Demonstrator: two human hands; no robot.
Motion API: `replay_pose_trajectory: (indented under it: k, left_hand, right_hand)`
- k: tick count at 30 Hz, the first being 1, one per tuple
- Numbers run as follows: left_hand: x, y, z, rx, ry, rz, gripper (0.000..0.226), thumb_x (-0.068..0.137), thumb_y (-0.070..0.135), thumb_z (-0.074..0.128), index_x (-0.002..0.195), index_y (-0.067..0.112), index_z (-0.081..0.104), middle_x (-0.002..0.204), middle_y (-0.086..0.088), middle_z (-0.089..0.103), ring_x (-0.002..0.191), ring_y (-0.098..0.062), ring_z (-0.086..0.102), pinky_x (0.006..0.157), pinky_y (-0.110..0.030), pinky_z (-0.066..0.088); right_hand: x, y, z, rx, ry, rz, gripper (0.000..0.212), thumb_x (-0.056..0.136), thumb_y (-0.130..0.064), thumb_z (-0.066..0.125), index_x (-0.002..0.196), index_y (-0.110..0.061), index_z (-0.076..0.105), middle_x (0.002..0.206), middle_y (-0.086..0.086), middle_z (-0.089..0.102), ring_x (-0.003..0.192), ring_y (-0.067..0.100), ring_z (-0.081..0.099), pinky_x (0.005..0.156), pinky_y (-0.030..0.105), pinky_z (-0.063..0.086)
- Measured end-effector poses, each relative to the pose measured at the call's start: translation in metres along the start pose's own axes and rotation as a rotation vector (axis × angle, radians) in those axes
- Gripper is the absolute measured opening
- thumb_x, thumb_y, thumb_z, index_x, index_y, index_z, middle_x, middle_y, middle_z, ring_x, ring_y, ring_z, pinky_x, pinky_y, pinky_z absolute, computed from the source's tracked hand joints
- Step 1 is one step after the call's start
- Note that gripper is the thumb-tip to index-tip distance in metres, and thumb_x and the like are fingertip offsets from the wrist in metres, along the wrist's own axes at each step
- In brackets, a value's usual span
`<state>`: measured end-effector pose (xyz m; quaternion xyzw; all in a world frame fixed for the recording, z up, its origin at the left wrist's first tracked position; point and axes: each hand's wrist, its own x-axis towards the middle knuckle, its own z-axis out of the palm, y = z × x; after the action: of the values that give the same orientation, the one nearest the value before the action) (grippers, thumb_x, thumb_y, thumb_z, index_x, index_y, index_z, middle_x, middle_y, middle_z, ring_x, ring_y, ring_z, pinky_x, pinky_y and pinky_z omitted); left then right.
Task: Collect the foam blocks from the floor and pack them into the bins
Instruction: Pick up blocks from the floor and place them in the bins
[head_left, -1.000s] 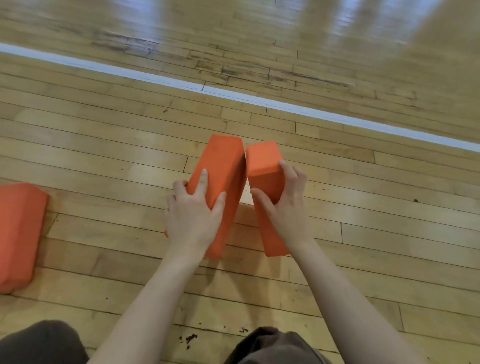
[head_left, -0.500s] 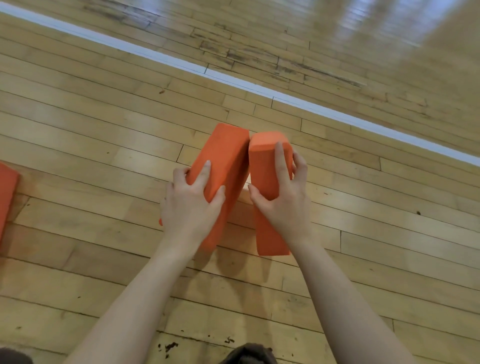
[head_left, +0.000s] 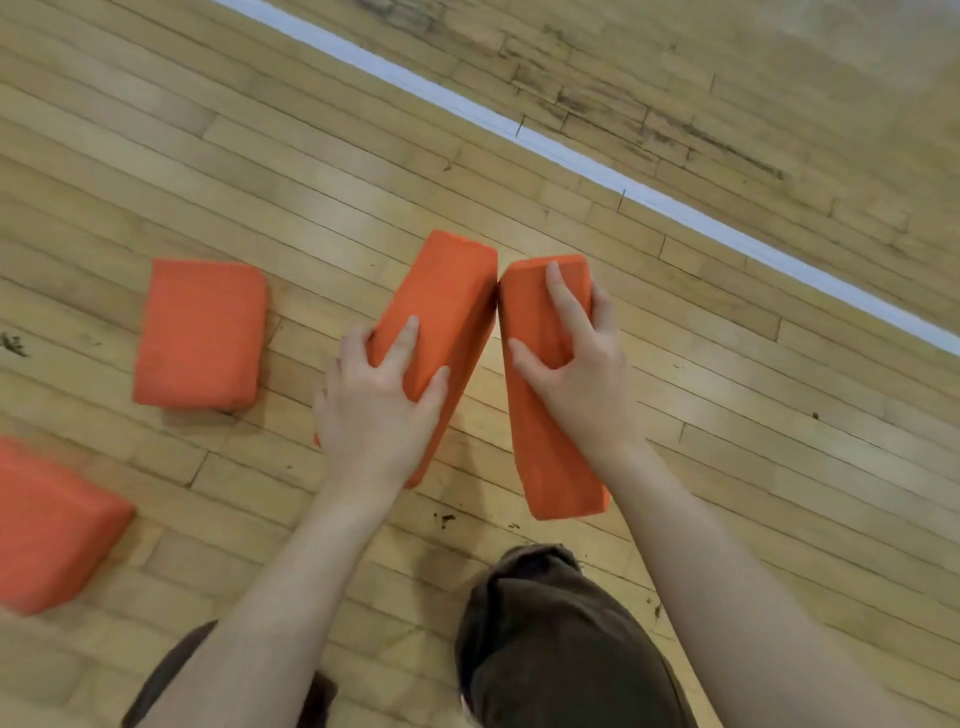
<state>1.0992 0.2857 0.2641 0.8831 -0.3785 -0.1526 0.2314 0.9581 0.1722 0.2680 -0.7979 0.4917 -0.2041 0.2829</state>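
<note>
The person is crouching over a wooden gym floor (head_left: 675, 415), and each hand is holding one orange foam block on its long edge. The left hand (head_left: 379, 410) is gripping the left block (head_left: 447, 312) with fingers curled over its upper face and the thumb pressing its inner side; the right hand (head_left: 582, 374) is wrapping the right block (head_left: 540, 415) the same way, fingers spread along the top and thumb hooked round the inner face. The two blocks are touching at their far ends and splaying apart toward the person, which reads as pressing them together so both can be carried as one bundle. Measured from the white court line (head_left: 571, 156), the held pair is sitting just on the near side of it. A third block (head_left: 200, 332) is lying flat on the floor farther from the line, to the left of the held pair, and a fourth block (head_left: 47, 525) is lying farther still, at the left edge of view, blurred. No bin is showing, so packing is probably still some way off. The person's dark-clothed knee (head_left: 550, 634) is resting below the hands.
</note>
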Motion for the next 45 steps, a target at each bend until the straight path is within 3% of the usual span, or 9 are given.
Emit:
replay_pose_trajectory:
  k: [7,11,15,18,23,28,33,38,45]
  left_hand:
    - [-0.070,0.018,-0.175,0.153,-0.019,0.025,0.054,0.083,0.043,0.064,0.133,0.025,0.053,0.130,-0.015,0.048,0.103,-0.037,0.052,0.081,-0.047,0.045]
    - [-0.122,0.017,-0.265,0.239,-0.038,0.042,0.054,0.081,0.041,0.066,0.131,0.022,0.055,0.131,-0.018,0.050,0.098,-0.041,0.055,0.076,-0.046,0.046]
    - [-0.172,0.017,-0.335,0.230,-0.095,-0.120,0.054,0.087,0.046,0.057,0.137,0.028,0.047,0.142,-0.013,0.040,0.111,-0.040,0.047,0.085,-0.046,0.040]
    - [-0.210,0.015,-0.365,0.215,-0.043,-0.232,0.054,0.089,0.047,0.054,0.139,0.030,0.044,0.144,-0.011,0.038,0.114,-0.038,0.044,0.089,-0.045,0.038]
    - [-0.283,0.033,-0.378,0.161,0.118,-0.506,0.056,0.090,0.052,0.049,0.141,0.033,0.038,0.146,-0.007,0.033,0.122,-0.033,0.039,0.095,-0.045,0.037]
    - [-0.370,0.073,-0.386,0.152,0.403,-0.814,0.058,0.090,0.053,0.048,0.141,0.028,0.039,0.144,-0.012,0.037,0.122,-0.037,0.042,0.095,-0.051,0.040]
    - [-0.459,0.093,-0.404,0.071,0.594,-1.156,0.057,0.088,0.051,0.054,0.139,0.029,0.043,0.141,-0.011,0.039,0.115,-0.037,0.047,0.090,-0.049,0.041]
    - [-0.574,0.101,-0.402,-0.020,0.803,-1.530,0.057,0.087,0.053,0.053,0.138,0.031,0.044,0.140,-0.010,0.041,0.113,-0.036,0.050,0.088,-0.048,0.042]
    - [-0.762,0.114,-0.377,-0.118,1.181,-2.002,0.054,0.086,0.052,0.055,0.136,0.033,0.046,0.140,-0.006,0.040,0.119,-0.030,0.045,0.096,-0.047,0.040]
  right_hand:
    - [-0.058,-0.161,-0.082,0.047,-0.120,0.113,0.071,0.082,-0.039,0.067,0.143,-0.038,0.032,0.146,0.000,0.030,0.113,0.009,0.047,0.084,0.022,0.042]
    - [-0.098,-0.243,-0.129,-0.033,-0.203,0.138,0.071,0.083,-0.043,0.065,0.145,-0.038,0.029,0.146,-0.001,0.029,0.100,0.002,0.040,0.078,0.022,0.040]
    - [-0.142,-0.294,-0.156,-0.096,-0.313,0.108,0.072,0.082,-0.048,0.063,0.145,-0.041,0.027,0.148,-0.001,0.026,0.116,0.016,0.049,0.077,0.030,0.048]
    - [-0.167,-0.314,-0.168,-0.110,-0.398,0.059,0.072,0.083,-0.048,0.061,0.146,-0.041,0.025,0.148,-0.001,0.021,0.114,0.018,0.051,0.075,0.032,0.051]
    - [-0.189,-0.341,-0.182,-0.118,-0.585,-0.200,0.070,0.087,-0.048,0.057,0.147,-0.040,0.022,0.150,0.000,0.018,0.113,0.019,0.051,0.075,0.024,0.041]
    - [-0.222,-0.381,-0.200,-0.067,-0.776,-0.535,0.071,0.087,-0.052,0.056,0.146,-0.043,0.018,0.151,-0.002,0.014,0.110,0.014,0.049,0.081,0.034,0.052]
    - [-0.295,-0.428,-0.204,-0.072,-0.990,-0.815,0.070,0.084,-0.053,0.058,0.145,-0.045,0.024,0.150,-0.002,0.018,0.117,0.018,0.051,0.080,0.035,0.052]
    - [-0.417,-0.467,-0.205,-0.112,-1.226,-1.116,0.068,0.083,-0.051,0.060,0.142,-0.046,0.027,0.150,-0.005,0.019,0.119,0.017,0.050,0.081,0.033,0.044]
    - [-0.649,-0.480,-0.220,-0.119,-1.551,-1.521,0.067,0.079,-0.049,0.064,0.138,-0.041,0.033,0.146,-0.002,0.025,0.117,0.022,0.052,0.093,0.043,0.046]
